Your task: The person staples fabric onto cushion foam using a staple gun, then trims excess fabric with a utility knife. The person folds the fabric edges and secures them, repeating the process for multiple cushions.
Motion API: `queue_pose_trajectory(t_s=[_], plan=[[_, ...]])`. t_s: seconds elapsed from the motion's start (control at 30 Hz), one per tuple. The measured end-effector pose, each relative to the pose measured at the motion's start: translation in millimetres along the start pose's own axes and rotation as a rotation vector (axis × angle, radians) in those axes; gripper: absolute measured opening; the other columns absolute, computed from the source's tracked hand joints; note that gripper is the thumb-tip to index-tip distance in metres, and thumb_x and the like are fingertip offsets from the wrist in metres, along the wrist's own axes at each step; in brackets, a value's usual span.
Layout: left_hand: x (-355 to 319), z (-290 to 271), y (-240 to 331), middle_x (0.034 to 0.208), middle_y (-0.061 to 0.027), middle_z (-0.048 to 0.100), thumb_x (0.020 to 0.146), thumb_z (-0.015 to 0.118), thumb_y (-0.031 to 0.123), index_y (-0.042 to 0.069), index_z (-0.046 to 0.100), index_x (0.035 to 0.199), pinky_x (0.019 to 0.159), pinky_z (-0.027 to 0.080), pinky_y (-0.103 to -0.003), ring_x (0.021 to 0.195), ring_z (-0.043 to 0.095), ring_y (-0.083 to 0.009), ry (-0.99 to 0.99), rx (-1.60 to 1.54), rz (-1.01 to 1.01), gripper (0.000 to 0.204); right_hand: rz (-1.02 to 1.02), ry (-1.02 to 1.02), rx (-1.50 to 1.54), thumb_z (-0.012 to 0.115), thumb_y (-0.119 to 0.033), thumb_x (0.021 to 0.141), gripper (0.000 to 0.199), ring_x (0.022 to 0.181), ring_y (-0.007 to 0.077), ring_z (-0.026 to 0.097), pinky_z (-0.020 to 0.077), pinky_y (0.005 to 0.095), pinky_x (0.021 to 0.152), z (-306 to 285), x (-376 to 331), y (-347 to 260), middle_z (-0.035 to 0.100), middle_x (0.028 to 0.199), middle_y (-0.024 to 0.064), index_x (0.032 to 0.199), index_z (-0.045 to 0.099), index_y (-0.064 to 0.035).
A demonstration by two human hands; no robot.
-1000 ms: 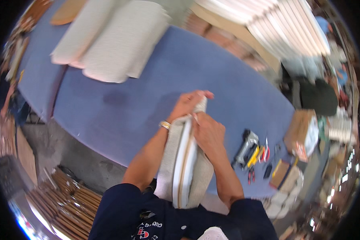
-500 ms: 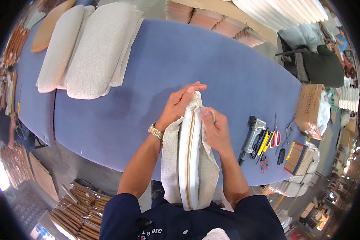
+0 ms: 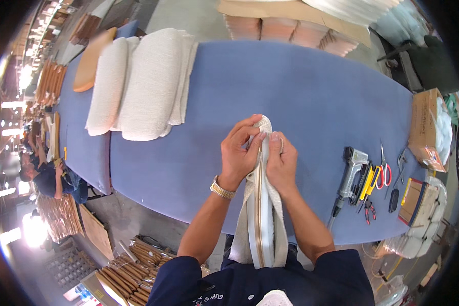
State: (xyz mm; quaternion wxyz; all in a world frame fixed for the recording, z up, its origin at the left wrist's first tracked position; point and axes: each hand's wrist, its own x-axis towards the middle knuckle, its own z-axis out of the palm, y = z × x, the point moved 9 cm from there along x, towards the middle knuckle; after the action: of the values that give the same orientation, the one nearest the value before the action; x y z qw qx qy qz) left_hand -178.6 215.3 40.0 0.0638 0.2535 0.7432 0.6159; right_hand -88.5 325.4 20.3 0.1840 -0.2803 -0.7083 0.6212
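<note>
On the blue table [image 3: 311, 102], both hands [image 3: 239, 153] [image 3: 281, 160] pinching soft cloth over a stiff, light panel's [image 3: 262, 214] far tip.

Panel [image 3: 260, 204] stood on edge on table [image 3: 311, 86], between left hand [image 3: 238, 153] and right hand [image 3: 282, 160]. Cushions [image 3: 137, 81] lay far left; stapler [image 3: 351, 173] and scissors [image 3: 383, 171] right.

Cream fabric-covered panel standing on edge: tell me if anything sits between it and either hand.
Nothing does. The left hand and right hand both grip the far end of the cream fabric-covered panel directly, fingers pressing its loose cloth over the blue padded table.
</note>
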Motion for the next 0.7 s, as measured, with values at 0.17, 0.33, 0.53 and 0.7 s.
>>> queue_pose_trajectory(t_s=[0.17, 0.33, 0.53, 0.7], plan=[[18, 0, -11, 0.119, -0.0137, 0.073, 0.099, 0.066, 0.007, 0.000, 0.066, 0.098, 0.084, 0.058, -0.030, 0.099, 0.067, -0.0144, -0.051, -0.026, -0.160, 0.007, -0.106, 0.088, 0.108, 0.047, -0.023, 0.108, 0.033, 0.080, 0.0159, 0.062, 0.0499, 0.0355, 0.072, 9, 4, -2, 0.068, 0.086, 0.0134, 0.103, 0.067, 0.0025], [10, 13, -49, 0.124, -0.0117, 0.071, 0.101, 0.064, 0.015, 0.003, 0.057, 0.089, 0.084, 0.055, -0.031, 0.096, 0.063, -0.0116, 0.003, -0.108, -0.227, 0.018, -0.204, -0.002, 0.017, 0.040, -0.026, 0.111, 0.040, 0.085, 0.0232, 0.063, 0.0499, 0.0395, 0.078, 13, -1, -26, 0.069, 0.092, 0.0163, 0.106, 0.065, 0.0056], [-7, 48, -12, 0.122, -0.0148, 0.071, 0.099, 0.063, 0.018, 0.003, 0.054, 0.086, 0.081, 0.051, -0.031, 0.091, 0.060, -0.0124, 0.020, -0.284, -0.154, 0.022, -0.188, 0.074, 0.019, 0.038, -0.029, 0.112, 0.047, 0.085, 0.0282, 0.062, 0.0481, 0.0434, 0.078, -28, -13, -4, 0.066, 0.093, 0.0212, 0.102, 0.061, 0.0102], [0, 47, -20, 0.116, -0.0157, 0.073, 0.092, 0.064, 0.018, 0.002, 0.056, 0.077, 0.082, 0.053, -0.034, 0.097, 0.068, -0.0189, 0.017, -0.385, -0.184, 0.023, -0.190, 0.034, -0.048, 0.038, -0.033, 0.112, 0.051, 0.086, 0.0279, 0.063, 0.0487, 0.0432, 0.079, -25, -4, -3, 0.067, 0.095, 0.0202, 0.103, 0.061, 0.0119]])
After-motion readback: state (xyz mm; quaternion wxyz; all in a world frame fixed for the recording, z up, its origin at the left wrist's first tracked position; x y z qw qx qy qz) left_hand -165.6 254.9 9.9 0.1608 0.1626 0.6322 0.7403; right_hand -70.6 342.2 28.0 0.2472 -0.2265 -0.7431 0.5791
